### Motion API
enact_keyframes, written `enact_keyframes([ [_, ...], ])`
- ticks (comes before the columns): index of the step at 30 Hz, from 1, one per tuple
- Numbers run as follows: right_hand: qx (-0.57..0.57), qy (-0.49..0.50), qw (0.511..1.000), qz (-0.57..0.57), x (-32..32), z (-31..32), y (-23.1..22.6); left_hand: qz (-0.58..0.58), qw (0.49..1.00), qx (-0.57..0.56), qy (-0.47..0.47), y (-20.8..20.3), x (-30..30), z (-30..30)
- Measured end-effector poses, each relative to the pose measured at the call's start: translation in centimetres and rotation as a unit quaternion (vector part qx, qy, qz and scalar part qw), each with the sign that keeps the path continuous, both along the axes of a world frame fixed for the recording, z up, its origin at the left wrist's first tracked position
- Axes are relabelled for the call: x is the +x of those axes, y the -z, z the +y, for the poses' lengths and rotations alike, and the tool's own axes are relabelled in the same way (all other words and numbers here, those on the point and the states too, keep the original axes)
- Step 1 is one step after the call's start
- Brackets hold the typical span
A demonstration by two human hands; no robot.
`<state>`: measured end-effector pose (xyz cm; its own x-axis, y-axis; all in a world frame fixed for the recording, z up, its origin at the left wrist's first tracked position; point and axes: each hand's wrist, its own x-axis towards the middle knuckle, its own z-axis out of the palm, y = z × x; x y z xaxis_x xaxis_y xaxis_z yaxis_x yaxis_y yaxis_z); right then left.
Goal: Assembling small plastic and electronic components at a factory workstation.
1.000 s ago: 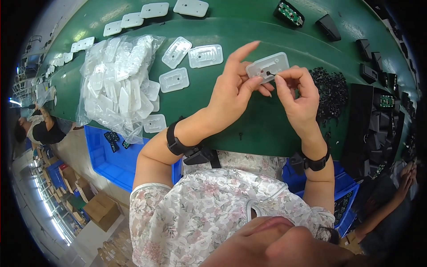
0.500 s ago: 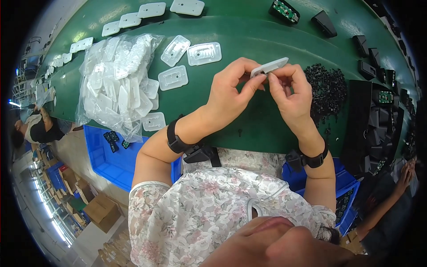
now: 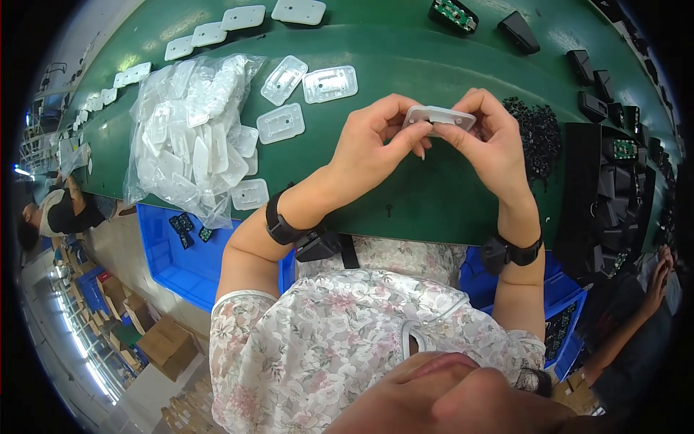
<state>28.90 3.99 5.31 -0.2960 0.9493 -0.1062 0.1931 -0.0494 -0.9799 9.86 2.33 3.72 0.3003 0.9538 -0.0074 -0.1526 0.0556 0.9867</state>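
Observation:
Above the green table, a translucent white plastic cover (image 3: 442, 116) is tilted between my two hands. Thumb and fingers of my left hand (image 3: 379, 137) close on its left end. My right hand (image 3: 490, 141) grips the right end, thumb pressed along the near edge. Whatever lies under the thumbs is too small to make out. Right of my right hand is a pile of tiny black parts (image 3: 538, 137). Similar white covers, among them one (image 3: 280, 124) near my left hand, lie on the table beside a clear bag of covers (image 3: 191, 137).
The green table (image 3: 405, 50) carries a row of white covers (image 3: 243, 17) at the far left. Black housings (image 3: 519, 32), some with green circuit boards, stand far right and in a black tray (image 3: 578, 195). Blue bins (image 3: 163, 249) sit below the edge. Another person's hand (image 3: 658, 278) shows at right.
My right hand has shifted slightly right and regripped the cover. The cover has turned from slanting up rightward to nearly level, showing more of its face.

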Motion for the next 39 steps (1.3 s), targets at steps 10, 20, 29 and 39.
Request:
enact_keyframes([
  [10, 0.072, 0.019, 0.997, -0.034, -1.6, 1.6, 0.7, -0.059, 0.996, -0.056, -0.049, 1.5, -2.0, 2.8],
  [20, 0.338, 0.064, 0.761, -0.550, -2.4, 15.0, 1.0, 0.374, 0.869, 0.281, -0.159, 3.4, 0.0, 3.7],
  [29, 0.297, 0.080, 0.901, -0.306, 1.0, 6.0, 1.9, 0.470, 0.801, 0.367, -0.056, 2.4, -0.6, 1.4],
  [39, 0.311, -0.019, 0.920, -0.237, 0.5, 1.8, 0.7, 0.356, 0.869, 0.339, -0.056, 2.3, -3.0, 2.4],
])
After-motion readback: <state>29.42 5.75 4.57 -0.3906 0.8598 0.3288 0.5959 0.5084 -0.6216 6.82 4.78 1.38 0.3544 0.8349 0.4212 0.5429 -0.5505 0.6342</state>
